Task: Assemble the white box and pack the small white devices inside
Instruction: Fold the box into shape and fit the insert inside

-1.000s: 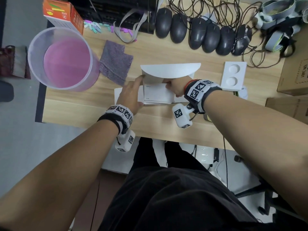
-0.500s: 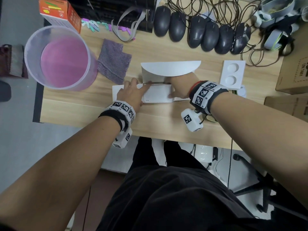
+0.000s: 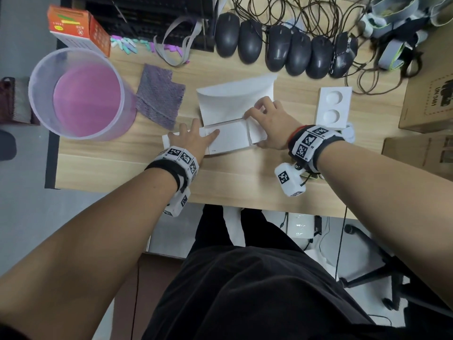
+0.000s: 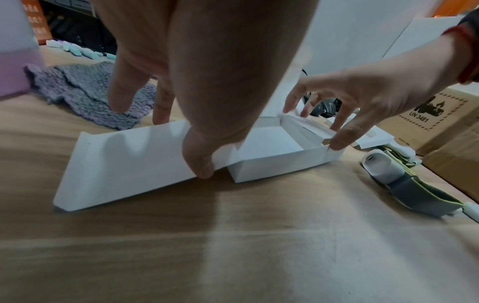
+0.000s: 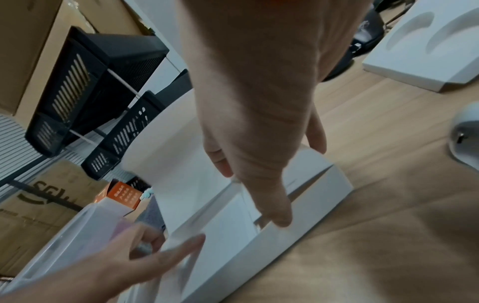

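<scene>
The white box [image 3: 230, 137] lies half folded at the middle of the desk, its tall lid panel [image 3: 235, 99] standing up behind. My left hand [image 3: 193, 138] presses with straight, spread fingers on the flat left flap [image 4: 124, 164], the thumb at its front edge. My right hand [image 3: 268, 123] spans the box's right end, its fingertips on the folded side flap [image 4: 305, 129] and its thumb at the front corner. A white insert with two round recesses [image 3: 334, 106] lies to the right. One small white device [image 4: 381, 166] rests on the desk beside the box.
A clear bucket with a pink bottom [image 3: 81, 94] and a purple cloth [image 3: 158, 94] sit at the left. Several black mice [image 3: 282, 50] with tangled cables line the back. Cardboard boxes [image 3: 429, 94] stand at the right edge. A grey-green strap [image 4: 420, 194] lies near the device.
The front panel that both hands held up has been folded down into a tray shape. My right hand has moved to the box's right end, my left onto the left flap.
</scene>
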### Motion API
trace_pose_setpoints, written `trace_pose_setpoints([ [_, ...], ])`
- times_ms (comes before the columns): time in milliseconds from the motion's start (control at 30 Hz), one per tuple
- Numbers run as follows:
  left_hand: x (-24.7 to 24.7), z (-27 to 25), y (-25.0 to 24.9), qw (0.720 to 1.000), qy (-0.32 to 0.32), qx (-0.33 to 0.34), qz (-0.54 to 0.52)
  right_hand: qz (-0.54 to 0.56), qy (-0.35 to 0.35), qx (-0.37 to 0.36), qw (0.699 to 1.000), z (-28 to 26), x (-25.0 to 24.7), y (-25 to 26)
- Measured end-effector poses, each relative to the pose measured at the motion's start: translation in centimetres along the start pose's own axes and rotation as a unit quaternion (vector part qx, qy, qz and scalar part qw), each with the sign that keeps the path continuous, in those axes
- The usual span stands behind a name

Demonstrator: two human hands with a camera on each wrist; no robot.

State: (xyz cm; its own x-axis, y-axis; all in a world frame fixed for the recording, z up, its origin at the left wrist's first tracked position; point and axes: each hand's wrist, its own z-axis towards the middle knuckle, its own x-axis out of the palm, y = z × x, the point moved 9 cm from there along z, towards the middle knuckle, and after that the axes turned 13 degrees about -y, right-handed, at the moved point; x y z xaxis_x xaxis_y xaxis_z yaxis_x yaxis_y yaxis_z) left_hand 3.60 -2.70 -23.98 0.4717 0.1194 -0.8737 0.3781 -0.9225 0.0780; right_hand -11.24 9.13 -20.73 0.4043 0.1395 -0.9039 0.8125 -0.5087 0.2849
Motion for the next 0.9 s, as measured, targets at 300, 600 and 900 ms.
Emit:
trace_pose_setpoints([
  [300,-0.9,0.3,-0.4,1.000,-0.011,-0.003,0.019,0.048,-0.096,0.000,0.994,-0.3,-2.9,-0.7],
  [600,-1.4,0.6,-0.7,0.998,0.032,0.008,-0.053,-0.166,-0.017,0.165,0.972,-1.9,-3.7,-3.6],
  [900,0.1,1.5,-0.9,0.979,0.025,-0.014,-0.202,-0.224,-0.044,0.222,0.948,0.4,-1.2,-2.4],
])
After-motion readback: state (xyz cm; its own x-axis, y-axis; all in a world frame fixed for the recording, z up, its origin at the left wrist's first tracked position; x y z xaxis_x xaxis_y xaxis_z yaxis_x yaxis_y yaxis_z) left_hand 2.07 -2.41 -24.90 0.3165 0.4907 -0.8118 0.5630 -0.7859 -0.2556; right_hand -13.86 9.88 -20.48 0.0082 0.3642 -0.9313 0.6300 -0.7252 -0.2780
